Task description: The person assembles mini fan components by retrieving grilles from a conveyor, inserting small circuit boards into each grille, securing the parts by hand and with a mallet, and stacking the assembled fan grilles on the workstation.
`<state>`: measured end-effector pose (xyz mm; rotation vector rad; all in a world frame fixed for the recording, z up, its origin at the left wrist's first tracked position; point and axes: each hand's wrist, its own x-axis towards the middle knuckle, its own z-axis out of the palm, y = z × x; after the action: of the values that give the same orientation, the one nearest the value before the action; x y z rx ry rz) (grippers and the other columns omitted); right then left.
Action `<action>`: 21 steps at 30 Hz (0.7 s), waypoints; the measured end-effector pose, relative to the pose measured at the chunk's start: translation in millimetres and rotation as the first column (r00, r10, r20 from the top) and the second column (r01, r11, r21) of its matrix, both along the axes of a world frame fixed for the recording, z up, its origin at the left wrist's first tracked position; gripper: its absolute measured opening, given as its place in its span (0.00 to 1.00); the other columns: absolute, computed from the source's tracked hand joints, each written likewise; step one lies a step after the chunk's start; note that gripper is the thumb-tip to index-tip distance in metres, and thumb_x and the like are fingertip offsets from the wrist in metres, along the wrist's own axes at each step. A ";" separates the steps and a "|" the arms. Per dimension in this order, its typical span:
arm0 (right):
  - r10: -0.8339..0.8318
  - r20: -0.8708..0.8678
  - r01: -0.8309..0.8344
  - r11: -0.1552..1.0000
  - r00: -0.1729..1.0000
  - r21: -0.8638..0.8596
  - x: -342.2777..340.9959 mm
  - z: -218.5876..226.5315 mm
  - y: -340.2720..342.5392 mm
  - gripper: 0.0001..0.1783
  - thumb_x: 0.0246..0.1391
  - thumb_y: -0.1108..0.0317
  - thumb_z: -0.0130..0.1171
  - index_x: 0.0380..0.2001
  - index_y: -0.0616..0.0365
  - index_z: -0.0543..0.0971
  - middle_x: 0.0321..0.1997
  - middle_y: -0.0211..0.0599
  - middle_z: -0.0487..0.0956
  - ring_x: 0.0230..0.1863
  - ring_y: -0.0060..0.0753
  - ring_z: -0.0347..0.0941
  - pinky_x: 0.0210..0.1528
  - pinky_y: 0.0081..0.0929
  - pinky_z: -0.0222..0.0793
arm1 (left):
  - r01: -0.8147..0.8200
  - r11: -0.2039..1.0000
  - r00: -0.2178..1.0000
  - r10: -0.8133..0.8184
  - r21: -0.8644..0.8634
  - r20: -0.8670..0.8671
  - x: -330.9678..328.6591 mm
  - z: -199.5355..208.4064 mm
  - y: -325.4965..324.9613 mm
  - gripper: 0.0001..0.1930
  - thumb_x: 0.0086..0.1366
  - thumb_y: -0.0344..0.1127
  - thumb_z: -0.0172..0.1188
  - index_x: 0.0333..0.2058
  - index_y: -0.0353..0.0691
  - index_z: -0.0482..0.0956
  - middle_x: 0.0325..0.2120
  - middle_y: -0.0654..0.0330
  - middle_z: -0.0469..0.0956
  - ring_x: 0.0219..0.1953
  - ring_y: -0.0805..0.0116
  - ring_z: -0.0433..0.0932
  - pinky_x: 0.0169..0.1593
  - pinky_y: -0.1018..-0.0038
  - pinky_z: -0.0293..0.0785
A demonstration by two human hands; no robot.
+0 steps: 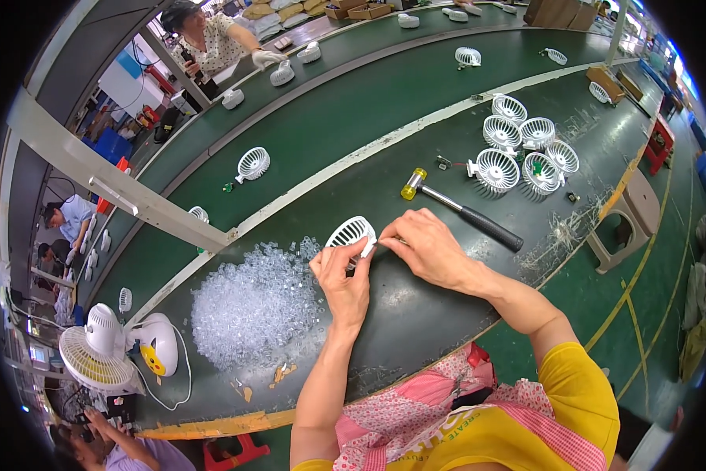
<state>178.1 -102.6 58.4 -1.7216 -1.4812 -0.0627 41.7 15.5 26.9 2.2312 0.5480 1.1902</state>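
Observation:
A white slotted fan housing (350, 230) is gripped by my left hand (343, 282), tilted above the dark green table. At its right edge, the thumb and fingers of my right hand (430, 250) pinch together; anything between those fingertips is too small to make out. Close to my left hand lies a heap of small clear plastic pieces (251, 306). Beyond my right hand rests a mallet (455, 206) with a yellow head and black handle. Several more white fan housings (497, 169) are grouped farther right, some with green circuit boards showing.
A green conveyor belt (337, 118) curves past the far side, carrying white housings. A pale metal post (172, 215) rises at the left, near a white desk fan (98, 357). Across the belt, a co-worker's gloved hand (268, 59) reaches toward housings. A stool (636, 212) stands right.

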 end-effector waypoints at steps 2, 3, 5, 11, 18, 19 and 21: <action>0.003 -0.083 -0.002 1.000 0.997 0.009 1.4 3.0 -2.8 0.06 0.61 0.68 0.56 0.38 0.57 0.78 0.33 0.38 0.78 0.39 0.41 0.72 0.45 0.37 0.63 | 0.058 0.994 0.998 -0.055 -0.097 0.033 -0.3 -2.2 -0.6 0.11 0.52 0.26 0.72 0.35 0.43 0.84 0.25 0.67 0.78 0.31 0.70 0.72 0.48 0.72 0.60; 0.064 -0.171 -0.069 0.997 0.983 -0.024 2.9 5.2 -4.8 0.08 0.62 0.68 0.55 0.41 0.57 0.79 0.31 0.37 0.77 0.37 0.38 0.72 0.43 0.35 0.64 | 0.062 0.993 0.998 -0.059 -0.096 0.035 0.0 -3.3 -0.9 0.11 0.52 0.26 0.72 0.35 0.43 0.84 0.25 0.67 0.78 0.31 0.70 0.72 0.48 0.72 0.60; 0.112 -0.254 -0.128 0.991 0.961 -0.045 7.1 7.7 -8.0 0.10 0.63 0.67 0.55 0.44 0.57 0.79 0.29 0.36 0.77 0.34 0.35 0.73 0.42 0.32 0.65 | 0.123 0.977 0.989 -0.105 -0.172 0.107 1.7 -3.7 -1.0 0.10 0.51 0.25 0.72 0.34 0.42 0.84 0.24 0.66 0.77 0.29 0.70 0.71 0.46 0.71 0.63; 0.233 -0.609 -0.325 0.945 0.758 -0.043 16.1 9.8 -17.0 0.10 0.62 0.68 0.59 0.44 0.59 0.81 0.34 0.33 0.79 0.36 0.26 0.74 0.41 0.26 0.70 | 0.255 0.848 0.965 -0.195 -0.464 0.175 -3.4 -2.6 -11.3 0.09 0.52 0.26 0.74 0.31 0.40 0.82 0.25 0.64 0.77 0.28 0.75 0.69 0.34 0.77 0.67; 0.163 -0.321 -0.181 0.983 0.933 -0.027 10.9 15.8 -21.3 0.06 0.55 0.66 0.65 0.33 0.56 0.83 0.33 0.33 0.80 0.41 0.37 0.73 0.48 0.36 0.65 | 0.497 0.288 0.842 -0.388 -0.818 0.375 -11.7 -1.3 -5.8 0.06 0.64 0.25 0.63 0.39 0.36 0.76 0.35 0.61 0.82 0.37 0.78 0.79 0.43 0.80 0.74; 0.124 -0.324 -0.146 0.988 0.938 -0.043 12.0 12.6 -19.3 0.06 0.55 0.66 0.65 0.32 0.57 0.83 0.32 0.35 0.80 0.40 0.38 0.73 0.47 0.37 0.66 | 0.464 0.303 0.861 -0.376 -0.832 0.343 -9.1 -0.6 -5.2 0.08 0.66 0.26 0.61 0.42 0.35 0.75 0.35 0.61 0.82 0.36 0.78 0.79 0.42 0.81 0.74; 0.031 -0.347 -0.051 0.998 0.937 -0.047 19.4 -4.0 -10.8 0.07 0.55 0.66 0.64 0.31 0.58 0.83 0.31 0.41 0.81 0.38 0.42 0.73 0.45 0.39 0.66 | 0.310 0.535 0.939 -0.300 -0.786 0.166 0.0 4.5 -10.8 0.13 0.65 0.27 0.63 0.47 0.34 0.73 0.38 0.59 0.81 0.38 0.76 0.78 0.42 0.80 0.74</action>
<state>197.5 -113.5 54.4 -1.6443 -1.2645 0.2930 41.7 4.7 31.4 1.4233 0.5179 0.5654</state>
